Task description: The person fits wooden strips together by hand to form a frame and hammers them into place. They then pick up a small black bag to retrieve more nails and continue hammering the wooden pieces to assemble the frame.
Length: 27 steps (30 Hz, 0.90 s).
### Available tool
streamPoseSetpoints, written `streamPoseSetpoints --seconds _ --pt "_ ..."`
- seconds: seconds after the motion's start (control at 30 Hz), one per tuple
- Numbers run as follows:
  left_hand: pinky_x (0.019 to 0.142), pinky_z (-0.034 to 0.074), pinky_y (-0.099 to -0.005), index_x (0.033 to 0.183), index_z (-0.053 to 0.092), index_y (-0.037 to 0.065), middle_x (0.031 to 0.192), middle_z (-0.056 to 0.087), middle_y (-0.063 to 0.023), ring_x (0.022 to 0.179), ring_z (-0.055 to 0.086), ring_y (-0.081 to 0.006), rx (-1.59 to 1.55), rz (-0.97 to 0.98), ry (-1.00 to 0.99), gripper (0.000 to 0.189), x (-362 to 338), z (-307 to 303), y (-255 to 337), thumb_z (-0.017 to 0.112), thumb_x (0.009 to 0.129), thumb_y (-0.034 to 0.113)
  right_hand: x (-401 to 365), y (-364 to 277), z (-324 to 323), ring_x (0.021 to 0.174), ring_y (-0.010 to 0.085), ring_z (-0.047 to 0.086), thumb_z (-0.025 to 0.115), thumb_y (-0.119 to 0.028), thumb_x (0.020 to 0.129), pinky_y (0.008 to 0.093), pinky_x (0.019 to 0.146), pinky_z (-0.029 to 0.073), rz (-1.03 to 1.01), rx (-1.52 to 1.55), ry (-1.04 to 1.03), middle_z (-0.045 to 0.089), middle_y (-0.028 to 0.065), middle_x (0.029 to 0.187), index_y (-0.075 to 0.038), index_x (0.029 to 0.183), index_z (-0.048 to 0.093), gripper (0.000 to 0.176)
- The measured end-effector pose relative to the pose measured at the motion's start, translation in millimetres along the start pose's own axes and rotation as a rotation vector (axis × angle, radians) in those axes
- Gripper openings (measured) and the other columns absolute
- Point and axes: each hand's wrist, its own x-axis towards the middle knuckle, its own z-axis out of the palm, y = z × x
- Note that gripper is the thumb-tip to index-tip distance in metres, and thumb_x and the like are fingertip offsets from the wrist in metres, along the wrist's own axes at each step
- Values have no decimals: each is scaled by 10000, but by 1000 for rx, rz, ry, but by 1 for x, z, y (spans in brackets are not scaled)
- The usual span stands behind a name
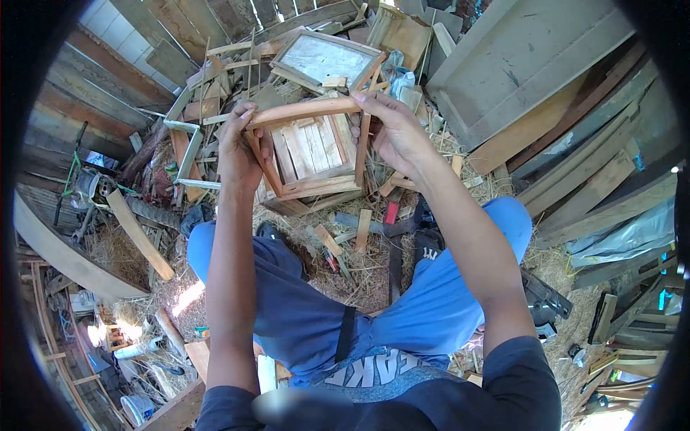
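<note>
Both of my hands hold up a small four-sided wooden frame (305, 112) in front of me, at chest height or a little beyond. My left hand (240, 147) is closed around its upper left corner, with the thumb side toward the top bar. At the upper right corner, my right hand (392, 131) grips the frame with its thumb on the top bar and fingers behind the side piece. Pale slats (309, 147) of a wooden box or panel show through the opening. Below the frame, wood offcuts (364, 228) lie on the straw-strewn ground between my legs.
Behind the frame a pale rectangular panel (328, 59) rests on a heap of scrap wood. A large grey door-like panel (517, 61) and stacked boards (582, 169) lean at the right. Curved planks (65, 248) stand at the left. A white bucket (136, 408) sits at the lower left.
</note>
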Motion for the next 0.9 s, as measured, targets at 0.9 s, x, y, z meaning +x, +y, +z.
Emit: streamPoseSetpoints --seconds 0.9 --pt "405 411 -280 1170 616 111 755 583 -28 492 510 -138 -167 -66 -2 245 -2 -14 -8 584 1001 287 0 5 -5 994 164 640 750 -60 919 303 886 552 -70 -151 -147 623 74 1098 -21 1360 555 483"
